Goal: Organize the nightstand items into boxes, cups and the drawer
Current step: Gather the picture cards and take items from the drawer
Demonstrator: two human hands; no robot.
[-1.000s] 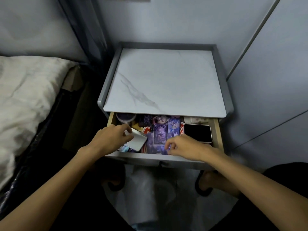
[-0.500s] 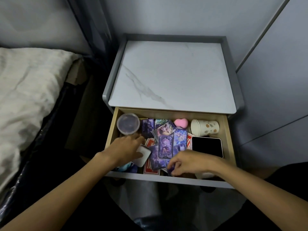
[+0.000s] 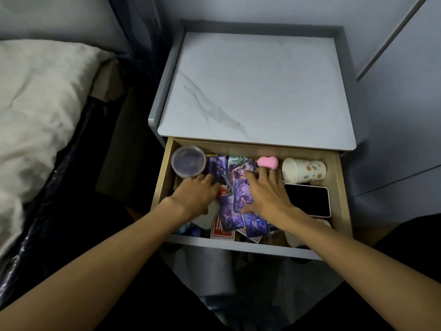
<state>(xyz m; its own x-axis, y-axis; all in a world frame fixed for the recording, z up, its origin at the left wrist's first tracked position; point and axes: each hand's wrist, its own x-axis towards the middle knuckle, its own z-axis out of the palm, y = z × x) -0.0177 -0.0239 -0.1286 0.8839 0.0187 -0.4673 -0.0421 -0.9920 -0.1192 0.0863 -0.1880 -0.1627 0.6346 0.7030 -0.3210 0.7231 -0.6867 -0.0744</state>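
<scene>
Head view: inside the open drawer [image 3: 226,244], the right hand [image 3: 265,194] presses spread fingers [image 3: 260,178] onto purple cards [image 3: 242,194]. Left hand [image 3: 195,194] rests on them too; whether its fingers grip anything cannot be told.

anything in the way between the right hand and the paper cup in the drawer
Nothing visible. The right hand lies flat on the cards, and the cup lies on its side just to its right at the back of the drawer. The phone sits in front of the cup, not between.

The drawer [image 3: 343,187] now stands further out. The left hand [image 3: 195,194] reaches nearer its back left corner, and the right hand [image 3: 265,194] now lies spread on the cards [image 3: 242,195].
</scene>
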